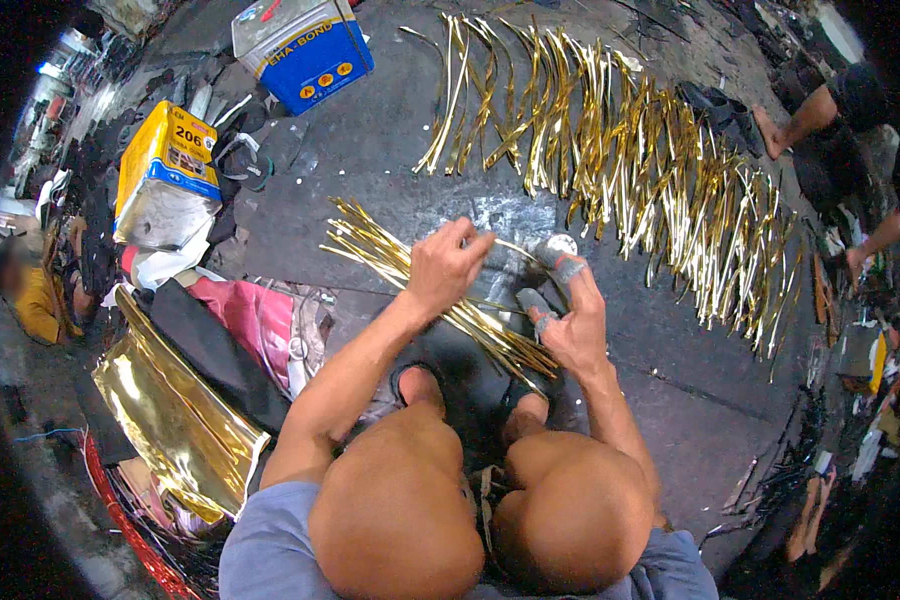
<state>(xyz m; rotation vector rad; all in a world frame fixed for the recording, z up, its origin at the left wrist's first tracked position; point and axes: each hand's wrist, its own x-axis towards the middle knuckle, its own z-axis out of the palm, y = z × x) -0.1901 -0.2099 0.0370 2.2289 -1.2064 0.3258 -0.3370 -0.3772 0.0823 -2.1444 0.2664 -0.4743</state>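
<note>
Over the dark floor, the fingertips of my left hand (444, 264) are pinched on one end of a thin gold strip (515, 248). The strip bows across to my right hand (576, 325), whose taped index finger meets its other end. Grey wrapping covers the thumb and index finger of that hand, and the thumb stands a little apart below. Beneath both hands a loose bundle of gold strips (370, 240) lies slantwise, partly hidden by my left hand and wrist. Farther off, many more gold strips (660, 170) are spread side by side in a long curved band.
A blue and white tin (315, 60) and a yellow and blue tin (168, 175) stand at the far left. Shiny gold sheeting (175, 415) and pink material (250, 315) lie to my left. Another person's foot (770, 132) rests beyond the strips at right.
</note>
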